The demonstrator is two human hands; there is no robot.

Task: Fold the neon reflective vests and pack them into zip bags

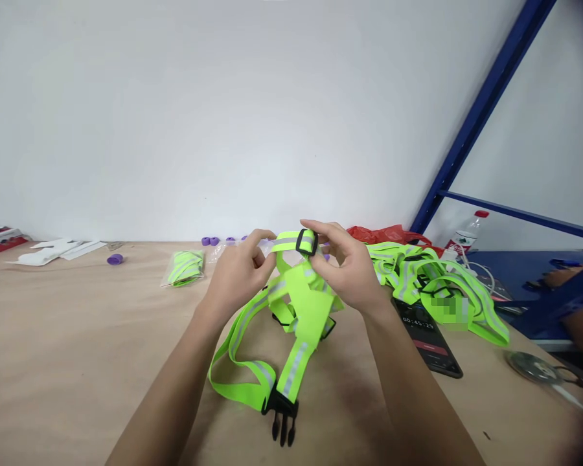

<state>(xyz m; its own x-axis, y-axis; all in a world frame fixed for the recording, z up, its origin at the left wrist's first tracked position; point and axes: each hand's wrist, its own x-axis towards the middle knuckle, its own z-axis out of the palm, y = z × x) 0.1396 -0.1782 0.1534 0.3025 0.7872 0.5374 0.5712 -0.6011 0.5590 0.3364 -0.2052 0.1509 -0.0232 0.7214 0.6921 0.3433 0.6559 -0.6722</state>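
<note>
A neon green reflective harness (308,304) hangs and lies on the table between my hands, with grey stripes along its straps. My left hand (243,268) pinches the upper strap at its left part. My right hand (344,262) holds the black slide adjuster (306,242) on that same strap between thumb and fingers. Nearer to me, a black side-release buckle (282,409) with its prongs pointing down sits at the lower end of the harness. A strap loop curves out to the left, below my left hand.
Right side: a pile of green straps (418,272), a phone (430,343), a red bag (388,234), a bottle (469,232) and a blue frame (480,116). Left side: a bagged green strap (185,268), a purple cap (115,259) and white papers (53,251).
</note>
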